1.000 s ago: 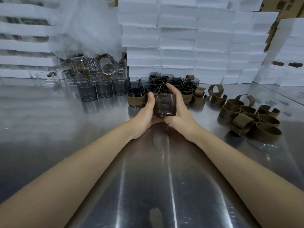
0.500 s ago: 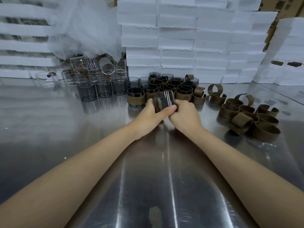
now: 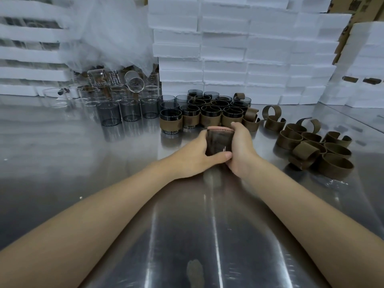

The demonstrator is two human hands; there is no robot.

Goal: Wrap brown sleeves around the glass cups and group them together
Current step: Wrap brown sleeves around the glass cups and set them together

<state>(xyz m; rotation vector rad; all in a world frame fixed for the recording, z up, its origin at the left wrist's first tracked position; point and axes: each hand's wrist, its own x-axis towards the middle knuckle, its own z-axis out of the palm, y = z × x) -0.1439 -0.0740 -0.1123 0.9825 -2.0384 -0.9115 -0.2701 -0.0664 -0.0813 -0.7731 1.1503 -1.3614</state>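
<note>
Our left hand [image 3: 192, 157] and right hand [image 3: 242, 151] both grip the glass cup [image 3: 218, 142]; we should hold steady and wrap snugly.

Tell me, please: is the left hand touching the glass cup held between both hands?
Touching. The head view shows the left hand gripping the glass cup, its thumb lying across the cup's near side.

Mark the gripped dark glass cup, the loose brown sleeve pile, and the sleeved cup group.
Dark tinted glass cup [image 3: 218, 143]: head view, its side wall.
Pile of loose curled brown sleeves [image 3: 335, 170]: head view, nearest ring's outer face.
Group of brown-sleeved glass cups [image 3: 170, 124]: head view, front-left cup's sleeve.
</note>
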